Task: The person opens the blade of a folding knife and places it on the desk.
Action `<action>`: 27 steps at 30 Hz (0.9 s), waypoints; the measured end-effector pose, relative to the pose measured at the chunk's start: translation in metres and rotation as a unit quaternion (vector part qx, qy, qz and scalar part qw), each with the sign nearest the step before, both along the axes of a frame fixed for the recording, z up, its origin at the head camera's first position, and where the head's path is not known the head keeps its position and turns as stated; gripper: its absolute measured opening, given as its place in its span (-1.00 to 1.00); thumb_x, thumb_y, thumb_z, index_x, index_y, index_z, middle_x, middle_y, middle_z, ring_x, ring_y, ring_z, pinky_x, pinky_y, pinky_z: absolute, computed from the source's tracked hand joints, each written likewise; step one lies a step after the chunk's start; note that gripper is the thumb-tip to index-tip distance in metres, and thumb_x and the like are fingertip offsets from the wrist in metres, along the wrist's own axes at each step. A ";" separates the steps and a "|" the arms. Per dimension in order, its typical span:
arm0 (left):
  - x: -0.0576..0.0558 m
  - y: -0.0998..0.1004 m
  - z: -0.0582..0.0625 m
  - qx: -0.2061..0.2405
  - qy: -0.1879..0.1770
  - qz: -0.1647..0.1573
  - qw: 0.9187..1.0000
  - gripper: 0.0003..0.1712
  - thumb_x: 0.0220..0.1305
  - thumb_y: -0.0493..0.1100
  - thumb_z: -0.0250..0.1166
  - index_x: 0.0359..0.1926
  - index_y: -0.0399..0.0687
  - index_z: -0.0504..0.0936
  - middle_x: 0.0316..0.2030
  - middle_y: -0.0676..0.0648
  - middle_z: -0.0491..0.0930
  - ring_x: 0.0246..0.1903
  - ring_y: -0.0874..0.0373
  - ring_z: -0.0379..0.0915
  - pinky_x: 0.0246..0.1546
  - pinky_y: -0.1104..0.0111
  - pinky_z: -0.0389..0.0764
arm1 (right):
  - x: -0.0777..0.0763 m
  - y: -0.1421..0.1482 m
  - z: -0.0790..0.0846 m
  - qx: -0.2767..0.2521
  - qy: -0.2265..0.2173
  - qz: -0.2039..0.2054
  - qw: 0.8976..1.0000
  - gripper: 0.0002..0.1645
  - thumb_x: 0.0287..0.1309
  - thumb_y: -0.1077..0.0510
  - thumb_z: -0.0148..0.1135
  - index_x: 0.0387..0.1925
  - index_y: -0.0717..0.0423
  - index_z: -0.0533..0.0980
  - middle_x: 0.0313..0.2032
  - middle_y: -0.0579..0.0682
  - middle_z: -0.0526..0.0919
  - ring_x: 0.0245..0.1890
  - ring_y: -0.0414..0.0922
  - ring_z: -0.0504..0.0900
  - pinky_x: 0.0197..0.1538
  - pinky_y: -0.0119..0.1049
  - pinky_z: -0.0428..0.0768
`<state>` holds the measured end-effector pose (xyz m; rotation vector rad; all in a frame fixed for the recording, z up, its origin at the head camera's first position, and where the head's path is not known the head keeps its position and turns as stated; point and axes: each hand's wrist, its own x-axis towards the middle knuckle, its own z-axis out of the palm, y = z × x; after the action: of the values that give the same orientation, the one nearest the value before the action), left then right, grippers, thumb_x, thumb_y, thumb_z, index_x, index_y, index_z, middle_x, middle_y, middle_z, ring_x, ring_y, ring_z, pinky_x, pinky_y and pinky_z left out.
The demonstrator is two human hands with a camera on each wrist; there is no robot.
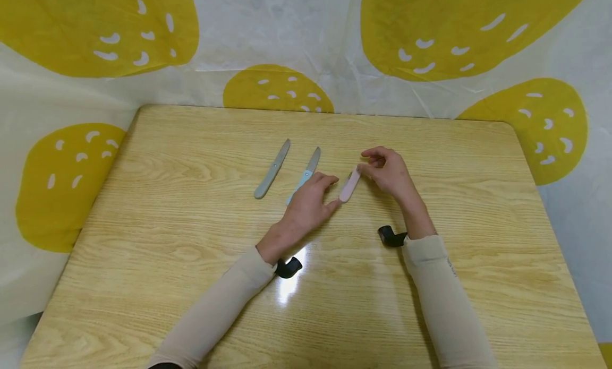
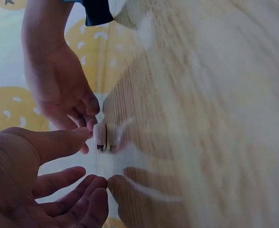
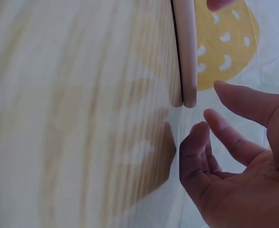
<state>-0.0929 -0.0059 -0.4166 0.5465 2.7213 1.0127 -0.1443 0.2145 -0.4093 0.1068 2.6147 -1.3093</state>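
Note:
A pink folding knife (image 1: pixel 351 186) lies on the table between the two hands, its blade folded into the handle with a bit showing along one side. My left hand (image 1: pixel 311 202) is at its near end, thumb tip right by the handle (image 2: pixel 100 134) and the other fingers loosely bent and apart from it. At the far end is my right hand (image 1: pixel 386 171); in the right wrist view its thumb and fingers (image 3: pixel 239 142) are spread, just off the pink handle (image 3: pixel 189 61). A light blue knife (image 1: pixel 312 162), blade out, is partly hidden beneath my left hand.
Left of the blue knife lies a grey-green folding knife (image 1: pixel 273 178) with its blade out, pointing away. The wood-grain table (image 1: pixel 191 241) ends at a white curtain (image 1: pixel 277 34) with yellow shapes. Each wrist wears a black camera mount (image 1: pixel 391 236).

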 end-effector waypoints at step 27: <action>0.000 0.006 -0.003 -0.019 0.000 -0.029 0.999 -0.47 0.33 -0.10 0.47 0.25 -0.21 0.64 0.18 -0.13 0.50 0.19 0.03 0.50 0.23 0.24 0.60 | 0.001 -0.001 0.002 0.049 -0.026 0.034 0.998 -0.61 0.43 0.10 0.30 0.12 0.29 0.62 -0.08 0.27 0.69 -0.21 -0.03 0.57 -0.17 -0.34 0.51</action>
<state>-0.0931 0.0005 -0.4200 0.6133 2.7017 0.9452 -0.1430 0.2135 -0.4072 0.0652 2.6139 -1.1393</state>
